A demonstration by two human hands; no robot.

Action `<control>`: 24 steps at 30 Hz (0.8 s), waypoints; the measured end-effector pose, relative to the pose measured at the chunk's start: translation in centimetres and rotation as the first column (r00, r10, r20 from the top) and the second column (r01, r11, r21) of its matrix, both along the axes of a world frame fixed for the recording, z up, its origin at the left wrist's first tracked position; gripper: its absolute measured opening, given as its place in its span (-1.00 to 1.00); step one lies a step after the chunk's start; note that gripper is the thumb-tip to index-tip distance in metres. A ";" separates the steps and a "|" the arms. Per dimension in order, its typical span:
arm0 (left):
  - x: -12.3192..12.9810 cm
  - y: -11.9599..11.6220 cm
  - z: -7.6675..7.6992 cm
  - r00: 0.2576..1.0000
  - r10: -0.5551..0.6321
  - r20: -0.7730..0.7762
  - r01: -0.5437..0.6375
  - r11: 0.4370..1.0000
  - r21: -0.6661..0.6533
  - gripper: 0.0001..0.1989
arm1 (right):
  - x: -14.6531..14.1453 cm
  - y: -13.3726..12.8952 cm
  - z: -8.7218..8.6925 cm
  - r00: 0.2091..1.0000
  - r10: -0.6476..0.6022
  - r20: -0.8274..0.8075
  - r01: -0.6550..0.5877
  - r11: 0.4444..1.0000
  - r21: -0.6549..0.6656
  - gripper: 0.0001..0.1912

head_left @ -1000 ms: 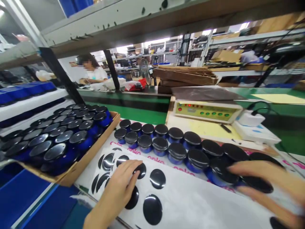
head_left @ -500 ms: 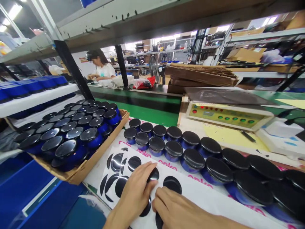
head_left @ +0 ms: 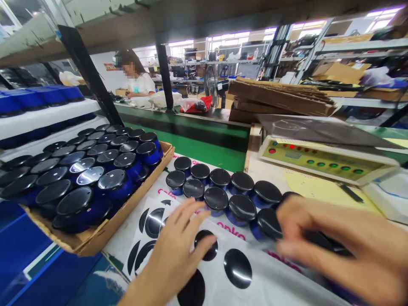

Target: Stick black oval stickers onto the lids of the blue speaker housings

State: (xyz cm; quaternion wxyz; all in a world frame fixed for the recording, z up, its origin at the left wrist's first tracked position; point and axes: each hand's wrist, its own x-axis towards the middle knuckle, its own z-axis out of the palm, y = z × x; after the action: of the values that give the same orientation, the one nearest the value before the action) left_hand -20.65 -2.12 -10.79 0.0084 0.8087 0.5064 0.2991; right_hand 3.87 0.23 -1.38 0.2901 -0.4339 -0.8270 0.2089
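Note:
My left hand [head_left: 174, 250] rests over a white sheet [head_left: 219, 293] of round black stickers, its fingers spread. Its thumb touches or hovers just above one glossy sticker [head_left: 206, 250]; another sticker [head_left: 238, 268] lies to the right. Motion smears my right hand [head_left: 338, 242], which is over the right part of two rows of blue cup-like parts with black round tops [head_left: 242, 208]. Its fingers look bent, with the thumb apart below them. Whether anything is in them cannot be made out. The right hand hides several of those parts.
On the left, a cardboard tray [head_left: 127, 212] holds several blue parts with black tops. More blue parts stand on a white shelf [head_left: 47, 117]. A control box [head_left: 328, 159] with lit buttons sits at the back right, near a dark pen [head_left: 349, 192]. A person [head_left: 140, 80] sits beyond the green surface [head_left: 204, 142].
My right hand has left the sticker sheet and moved right and up, over the rows of parts. My left hand has opened from its pinch at a sticker. The view has shifted slightly.

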 end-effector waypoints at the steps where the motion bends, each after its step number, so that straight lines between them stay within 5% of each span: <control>1: -0.2 1.2 0.8 0.999 0.035 -0.020 -0.034 0.999 0.028 -0.60 | -0.4 2.0 0.1 0.999 0.038 0.008 -0.037 0.993 -0.111 -0.71; 4: -0.4 5.0 1.8 0.994 0.023 -0.110 -0.012 0.996 0.092 -0.36 | -2.5 7.1 -1.4 0.993 -0.010 -0.116 -0.020 0.968 -0.251 -0.65; 7: -0.1 7.4 1.0 0.992 -0.038 -0.124 0.045 0.998 0.054 -0.31 | -4.3 9.4 -4.1 0.981 -0.114 -0.160 0.059 0.947 -0.316 -0.66; 12: 0.2 7.6 -0.1 0.998 -0.043 -0.040 0.043 0.999 -0.002 -0.36 | -4.9 9.1 -6.9 0.978 -0.154 -0.140 0.110 0.953 -0.283 -0.69; 24: 0.0 7.7 0.0 0.997 -0.077 -0.008 0.077 0.997 -0.015 -0.36 | -5.4 8.8 -7.3 0.985 -0.167 -0.052 0.151 0.962 -0.228 -0.72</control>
State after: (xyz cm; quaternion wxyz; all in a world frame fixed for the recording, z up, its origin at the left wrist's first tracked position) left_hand -20.62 5.62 -10.79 0.0238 0.8288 0.4770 0.2916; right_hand -1.54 9.06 -8.71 0.2846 -0.5211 -0.7499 0.2916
